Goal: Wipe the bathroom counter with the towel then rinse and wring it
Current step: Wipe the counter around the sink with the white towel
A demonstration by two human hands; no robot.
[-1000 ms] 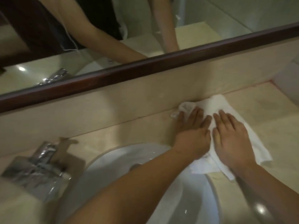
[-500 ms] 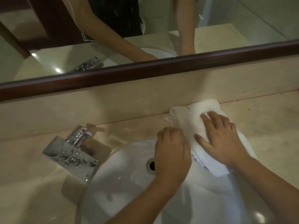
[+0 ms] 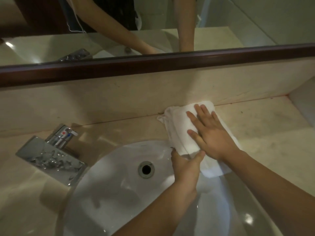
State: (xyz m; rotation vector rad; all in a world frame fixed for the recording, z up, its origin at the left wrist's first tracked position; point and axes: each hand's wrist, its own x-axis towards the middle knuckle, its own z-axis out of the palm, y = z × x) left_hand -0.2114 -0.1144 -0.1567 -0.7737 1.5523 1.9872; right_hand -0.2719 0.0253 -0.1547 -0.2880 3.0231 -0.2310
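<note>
Head view: left hand [image 3: 185,165] grips, right hand [image 3: 213,135] presses one towel [image 3: 179,126]; one basin [image 3: 110,184].

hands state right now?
Left hand: gripping the near end of the towel.
Right hand: open, pressed flat on the towel.

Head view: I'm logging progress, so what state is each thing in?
towel: folded, flat on counter, near end over sink rim.
tap: no water seen running.
drain: unplugged.
right hand: flat, pressing towel.
left hand: pinching towel's near end.
</note>
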